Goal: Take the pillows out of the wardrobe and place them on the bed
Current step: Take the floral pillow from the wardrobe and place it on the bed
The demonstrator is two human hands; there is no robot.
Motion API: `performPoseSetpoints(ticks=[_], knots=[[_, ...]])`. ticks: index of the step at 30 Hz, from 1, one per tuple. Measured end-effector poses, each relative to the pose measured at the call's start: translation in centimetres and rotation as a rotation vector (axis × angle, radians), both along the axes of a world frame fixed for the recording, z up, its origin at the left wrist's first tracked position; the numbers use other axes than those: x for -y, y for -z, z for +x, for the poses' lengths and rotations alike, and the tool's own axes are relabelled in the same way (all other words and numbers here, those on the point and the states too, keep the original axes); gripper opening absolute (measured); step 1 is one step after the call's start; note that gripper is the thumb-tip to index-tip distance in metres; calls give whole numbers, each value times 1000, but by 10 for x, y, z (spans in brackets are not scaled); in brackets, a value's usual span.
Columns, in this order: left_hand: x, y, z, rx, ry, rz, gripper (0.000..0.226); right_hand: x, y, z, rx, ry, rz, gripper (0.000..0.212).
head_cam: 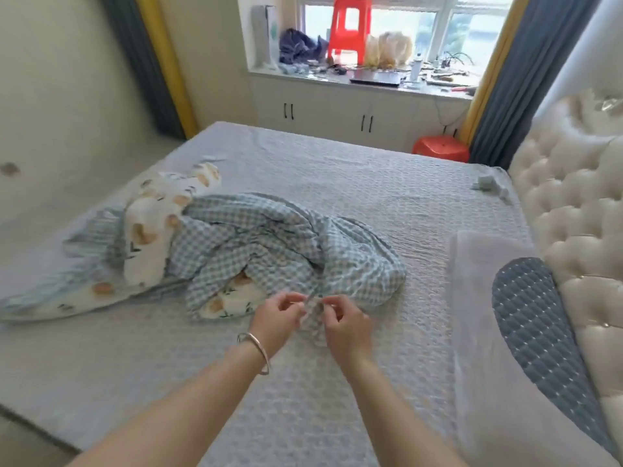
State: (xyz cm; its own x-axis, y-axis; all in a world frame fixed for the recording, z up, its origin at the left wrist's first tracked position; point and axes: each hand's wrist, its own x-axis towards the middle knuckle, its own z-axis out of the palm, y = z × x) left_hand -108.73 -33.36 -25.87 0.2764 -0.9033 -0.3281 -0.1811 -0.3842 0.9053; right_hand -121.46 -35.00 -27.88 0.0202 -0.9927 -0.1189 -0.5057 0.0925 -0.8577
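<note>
A grey quilted bed fills the view. A crumpled blue-and-white checked blanket with a white printed lining lies in its middle. My left hand, with a silver bangle on the wrist, and my right hand both pinch the near edge of this blanket between fingers and thumb. A pale grey pillow lies at the right against the tufted cream headboard. On it rests a dark blue quilted pillow. No wardrobe is in view.
Beyond the bed is a window sill with a red plastic stool, clothes, bags and small items. White cabinets run under it. Another red stool stands on the floor by the blue-and-yellow curtain. A small grey cloth lies near the headboard.
</note>
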Motion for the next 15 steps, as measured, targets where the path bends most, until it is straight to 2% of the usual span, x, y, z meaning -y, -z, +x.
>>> performPoseSetpoints(ticks=[4, 8, 15], knots=[[-54, -32, 157, 51, -226, -30, 14, -19, -33, 161, 38, -242, -45, 19], [-115, -57, 294, 137, -444, -59, 11, -49, -53, 309, 90, -498, 1, 17], [-237, -66, 456, 236, -896, -76, 12, -130, -72, 520, 33, -1005, -30, 22]])
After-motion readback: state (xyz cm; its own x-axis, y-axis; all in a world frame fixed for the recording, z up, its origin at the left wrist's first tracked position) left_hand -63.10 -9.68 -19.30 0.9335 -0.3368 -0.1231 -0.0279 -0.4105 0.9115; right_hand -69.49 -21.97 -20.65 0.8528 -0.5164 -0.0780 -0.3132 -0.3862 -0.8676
